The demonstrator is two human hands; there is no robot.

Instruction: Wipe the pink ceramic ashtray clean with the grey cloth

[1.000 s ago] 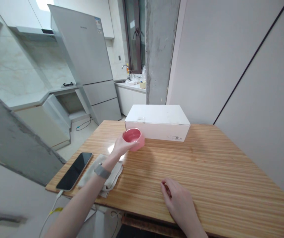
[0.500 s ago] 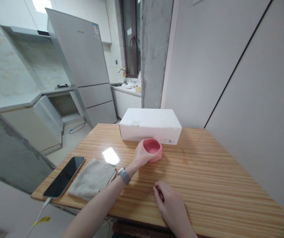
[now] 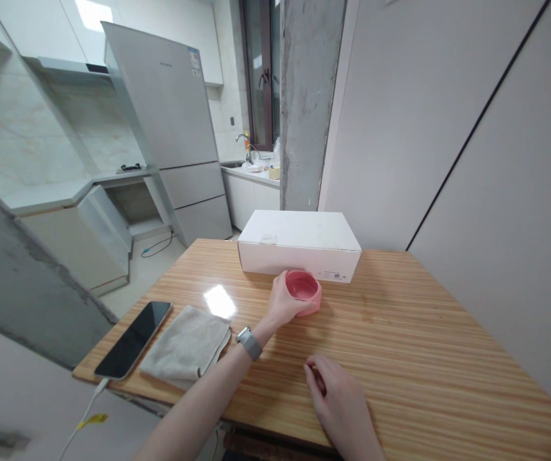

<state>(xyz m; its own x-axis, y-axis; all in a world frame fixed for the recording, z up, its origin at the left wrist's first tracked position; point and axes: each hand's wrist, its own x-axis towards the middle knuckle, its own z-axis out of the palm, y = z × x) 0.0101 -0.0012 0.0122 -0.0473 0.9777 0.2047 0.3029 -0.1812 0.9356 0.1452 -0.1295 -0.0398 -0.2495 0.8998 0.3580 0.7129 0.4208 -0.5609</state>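
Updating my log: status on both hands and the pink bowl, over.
Left hand gripping pink bowl. Right hand loosely curled, nothing visible inside. White box close behind bowl.

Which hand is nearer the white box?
Left. The left hand holds the pink bowl in front of the white box; the right hand is farther from it, by the table's near edge.

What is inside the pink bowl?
Inside the pink bowl, held in the left hand, only its own pink surface shows. Its near wall covers the part just behind it, so I can't tell what is there.
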